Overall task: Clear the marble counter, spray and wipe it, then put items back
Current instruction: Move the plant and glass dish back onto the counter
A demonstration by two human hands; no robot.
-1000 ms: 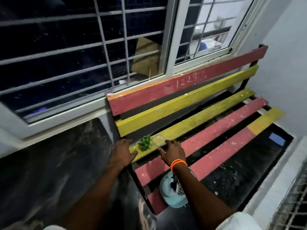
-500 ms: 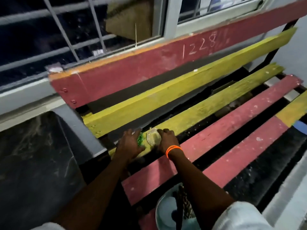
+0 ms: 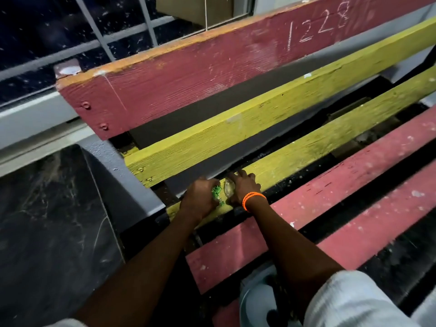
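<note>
Hands meet on the yellow slat (image 3: 306,156) of the bench tabletop: my left hand (image 3: 200,199) closes its grip over the small green plant (image 3: 217,193), my right hand (image 3: 244,188) cups the clear glass dish (image 3: 228,188). I judge both were parked here to free the dark marble counter (image 3: 47,232), just beside on the left, for wiping

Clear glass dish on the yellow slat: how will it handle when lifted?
The glass dish looks small and rigid, so probably light. Smooth glass may slip in the right hand, whose fingers curl over it. The yellow slat is narrow with open gaps either side, so a fumble could drop it through; likely fragile.
</note>
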